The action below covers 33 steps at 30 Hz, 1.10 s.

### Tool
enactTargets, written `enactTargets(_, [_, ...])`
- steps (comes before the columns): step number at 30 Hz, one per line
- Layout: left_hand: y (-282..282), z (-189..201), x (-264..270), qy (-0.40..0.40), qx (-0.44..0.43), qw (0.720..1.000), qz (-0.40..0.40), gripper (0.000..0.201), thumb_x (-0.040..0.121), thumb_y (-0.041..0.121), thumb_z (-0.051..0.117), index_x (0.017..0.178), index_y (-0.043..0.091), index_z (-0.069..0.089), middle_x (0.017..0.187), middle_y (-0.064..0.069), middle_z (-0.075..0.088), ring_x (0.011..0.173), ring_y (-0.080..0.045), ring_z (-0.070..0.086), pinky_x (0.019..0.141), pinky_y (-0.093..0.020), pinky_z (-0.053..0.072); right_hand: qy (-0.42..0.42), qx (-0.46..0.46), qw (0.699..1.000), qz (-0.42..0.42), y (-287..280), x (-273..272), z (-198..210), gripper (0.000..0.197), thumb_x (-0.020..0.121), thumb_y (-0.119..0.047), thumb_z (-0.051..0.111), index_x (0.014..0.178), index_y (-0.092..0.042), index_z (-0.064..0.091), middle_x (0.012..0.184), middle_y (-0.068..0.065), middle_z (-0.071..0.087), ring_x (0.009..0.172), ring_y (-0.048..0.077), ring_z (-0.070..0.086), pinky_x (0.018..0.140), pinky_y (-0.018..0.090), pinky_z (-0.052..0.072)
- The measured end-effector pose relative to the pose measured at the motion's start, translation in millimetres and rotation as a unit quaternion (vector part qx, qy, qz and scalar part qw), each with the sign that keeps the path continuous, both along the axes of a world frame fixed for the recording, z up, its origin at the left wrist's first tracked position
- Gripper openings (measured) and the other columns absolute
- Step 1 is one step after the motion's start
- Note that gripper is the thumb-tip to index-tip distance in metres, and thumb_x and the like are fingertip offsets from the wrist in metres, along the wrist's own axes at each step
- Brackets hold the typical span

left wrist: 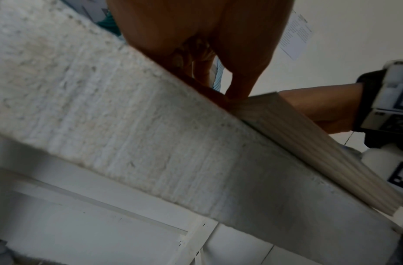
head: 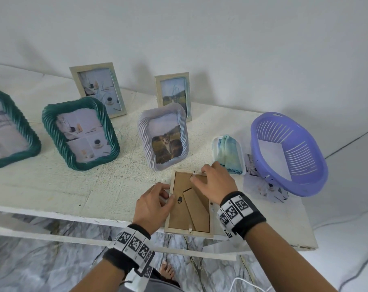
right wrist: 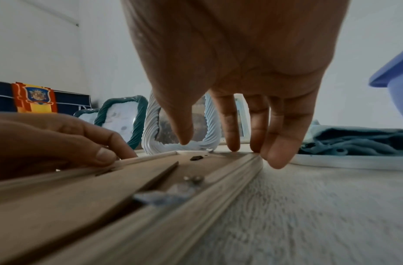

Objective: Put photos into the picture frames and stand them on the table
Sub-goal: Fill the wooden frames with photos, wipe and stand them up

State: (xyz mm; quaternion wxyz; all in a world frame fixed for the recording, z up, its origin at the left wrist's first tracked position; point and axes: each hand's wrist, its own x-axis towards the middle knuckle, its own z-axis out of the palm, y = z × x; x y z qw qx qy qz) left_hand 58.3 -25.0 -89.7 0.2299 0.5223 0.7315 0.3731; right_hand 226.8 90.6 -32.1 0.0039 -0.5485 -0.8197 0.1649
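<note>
The frame (head: 189, 204) lay face down beside the basket (head: 288, 152): light, stiff, likely glazed. The left hand (head: 152, 204) pinched its edge; the right hand (head: 215, 183) rested loosely spread, best lifted by both rims.

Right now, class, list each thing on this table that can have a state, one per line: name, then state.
Wooden frame: face down, back panel on, stand folded flat.
Lilac frame: upright, cat photo in.
Green frame: upright, photo in.
Basket: tilted, paper inside.
Cloth: folded, in a white tray.
Left hand: pinches the frame's left edge.
Right hand: fingertips on the frame's top corner.
</note>
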Motion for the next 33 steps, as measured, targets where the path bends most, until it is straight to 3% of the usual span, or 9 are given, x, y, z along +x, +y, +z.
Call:
enactTargets(4, [0, -1, 0, 0.002, 0.008, 1.000, 0.004, 0.021, 0.086, 0.033, 0.071, 0.103, 0.024, 0.064, 0.078, 0.015, 0.060, 0.067, -0.001, 0.058, 0.065, -0.022, 0.050, -0.031, 0.012, 0.999, 0.011, 8, -8, -4, 0.048, 0.090, -0.054, 0.050, 0.114, -0.013, 0.054, 0.112, 0.009, 0.048, 0.099, 0.028, 0.054, 0.081, 0.039, 0.051])
enactTargets(10, [-1, -1, 2, 0.012, 0.002, 1.000, 0.008, 0.021, 0.087, 0.032, 0.071, 0.103, 0.022, 0.064, 0.078, 0.015, 0.059, 0.068, -0.001, 0.058, 0.065, -0.029, 0.052, -0.010, 0.023, 0.999, 0.024, 13, -8, -3, 0.021, 0.092, -0.029, 0.052, 0.100, -0.010, 0.057, 0.101, 0.010, 0.051, 0.080, 0.025, 0.055, 0.072, 0.035, 0.052])
enactTargets(17, [1, -1, 1, 0.015, -0.015, 1.000, 0.001, 0.019, 0.087, 0.032, 0.070, 0.102, 0.024, 0.062, 0.078, 0.016, 0.059, 0.066, 0.002, 0.057, 0.062, -0.015, 0.043, 0.039, -0.003, 0.999, -0.013, 28, -3, -2, 0.016, 0.092, -0.026, 0.062, 0.093, -0.011, 0.066, 0.097, 0.006, 0.057, 0.081, 0.015, 0.050, 0.071, 0.026, 0.037])
enactTargets(21, [2, 1, -1, 0.006, -0.017, 1.000, 0.004, 0.020, 0.085, 0.033, 0.072, 0.101, 0.025, 0.062, 0.077, 0.016, 0.061, 0.069, 0.002, 0.059, 0.063, -0.014, 0.043, 0.038, 0.019, 0.999, -0.001, 13, 0, -1, 0.020, 0.095, -0.026, 0.055, 0.106, -0.011, 0.062, 0.101, 0.007, 0.056, 0.087, 0.022, 0.057, 0.076, 0.030, 0.046])
enactTargets(23, [4, 2, -4, -0.003, -0.024, 1.000, 0.003, 0.021, 0.084, 0.036, 0.073, 0.100, 0.027, 0.063, 0.078, 0.015, 0.062, 0.071, 0.000, 0.060, 0.065, -0.019, 0.048, 0.052, 0.022, 0.998, 0.015, -4, 4, 2, 0.028, 0.094, -0.028, 0.052, 0.120, -0.017, 0.055, 0.108, 0.007, 0.054, 0.096, 0.023, 0.054, 0.077, 0.031, 0.046])
enactTargets(25, [5, 3, -5, -0.013, -0.031, 0.999, 0.000, 0.022, 0.083, 0.038, 0.074, 0.099, 0.028, 0.063, 0.078, 0.014, 0.063, 0.070, -0.001, 0.061, 0.068, -0.024, 0.051, 0.068, 0.035, 0.997, 0.027, -27, 11, 6, 0.031, 0.094, -0.031, 0.050, 0.124, -0.022, 0.052, 0.113, 0.004, 0.050, 0.104, 0.021, 0.048, 0.077, 0.031, 0.046])
enactTargets(29, [6, 4, -6, -0.036, -0.031, 0.999, 0.003, 0.021, 0.082, 0.036, 0.076, 0.096, 0.029, 0.063, 0.076, 0.013, 0.064, 0.068, -0.001, 0.061, 0.067, -0.022, 0.051, 0.059, 0.042, 0.994, 0.079, -81, 24, 8, 0.018, 0.093, -0.037, 0.049, 0.102, -0.023, 0.056, 0.110, -0.002, 0.045, 0.097, 0.015, 0.044, 0.075, 0.026, 0.044])
enactTargets(33, [6, 3, -7, -0.053, -0.027, 0.998, 0.004, 0.019, 0.083, 0.035, 0.076, 0.096, 0.027, 0.064, 0.075, 0.012, 0.066, 0.065, 0.001, 0.060, 0.065, -0.016, 0.050, 0.058, 0.086, 0.991, 0.085, -118, 31, -6, 0.027, 0.083, -0.049, 0.057, 0.082, -0.022, 0.059, 0.096, -0.002, 0.051, 0.081, 0.017, 0.047, 0.065, 0.029, 0.048])
